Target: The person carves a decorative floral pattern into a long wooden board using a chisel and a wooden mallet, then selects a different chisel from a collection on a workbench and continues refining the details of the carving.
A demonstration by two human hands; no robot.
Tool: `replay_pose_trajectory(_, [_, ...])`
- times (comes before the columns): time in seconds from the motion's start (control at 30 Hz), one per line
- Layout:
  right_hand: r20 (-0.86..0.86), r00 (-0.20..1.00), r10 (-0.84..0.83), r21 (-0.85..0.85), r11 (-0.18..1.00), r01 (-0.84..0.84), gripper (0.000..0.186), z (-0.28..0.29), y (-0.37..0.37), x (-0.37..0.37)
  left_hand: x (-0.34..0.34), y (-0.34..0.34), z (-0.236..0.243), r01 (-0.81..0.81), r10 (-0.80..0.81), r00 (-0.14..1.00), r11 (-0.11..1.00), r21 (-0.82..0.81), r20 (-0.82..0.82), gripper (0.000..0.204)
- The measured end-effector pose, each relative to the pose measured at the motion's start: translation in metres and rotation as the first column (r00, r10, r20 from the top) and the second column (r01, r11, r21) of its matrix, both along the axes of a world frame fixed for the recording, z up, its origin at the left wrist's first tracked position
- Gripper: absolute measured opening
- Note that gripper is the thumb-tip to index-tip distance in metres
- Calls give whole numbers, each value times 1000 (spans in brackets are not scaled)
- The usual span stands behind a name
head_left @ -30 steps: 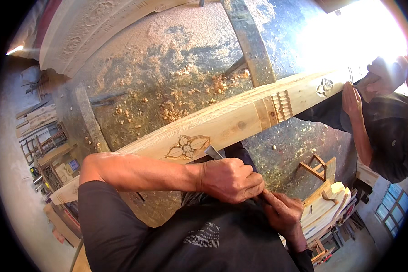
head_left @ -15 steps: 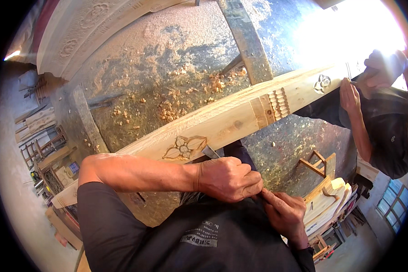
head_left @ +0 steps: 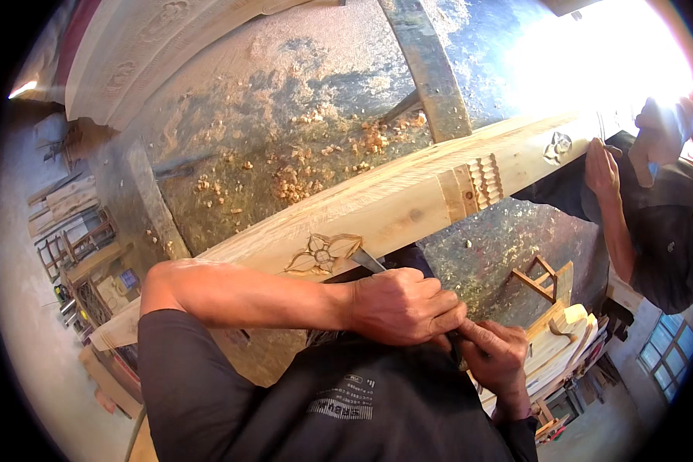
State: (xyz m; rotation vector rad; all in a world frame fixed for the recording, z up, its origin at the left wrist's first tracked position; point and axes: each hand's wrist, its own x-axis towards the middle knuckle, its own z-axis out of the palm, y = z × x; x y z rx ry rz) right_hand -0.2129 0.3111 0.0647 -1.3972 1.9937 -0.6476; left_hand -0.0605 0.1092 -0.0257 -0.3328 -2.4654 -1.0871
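A long pale timber beam [head_left: 416,214] crosses the view diagonally, with a carved band of grooves and two carved flower motifs. My left hand [head_left: 404,308] is closed round a chisel [head_left: 369,260], whose flat blade touches the right petal of the nearer carved flower [head_left: 322,250]. My right hand [head_left: 494,358] is closed on the chisel's handle just behind and below the left, the handle mostly hidden by fingers. My left forearm lies across the beam's near part.
A co-worker [head_left: 651,223] is at the beam's right end, hand on it. A carved panel [head_left: 131,54] is upper left. A wooden trestle [head_left: 427,69] stands over a shaving-strewn floor. Stacked timber [head_left: 566,350], a small wooden frame [head_left: 539,285] and piled boards [head_left: 69,223] flank me.
The view has shifted slightly. Both my hands and the chisel sit slightly further right in the picture, the blade still on the carved flower. The co-worker's head has moved slightly.
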Motion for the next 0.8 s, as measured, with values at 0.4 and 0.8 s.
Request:
replay_pose_trajectory(0.4, [-128,987,101,-270,954,-132,40,3,1,-7,0,-3,5,-201,87,909,948,-247,-408,35])
replay_pose_trajectory(0.8, [-71,995,-70,-118,991,62,36,-4,17,27,0,-2,-6,74,-85,985,994,-76,-153,35])
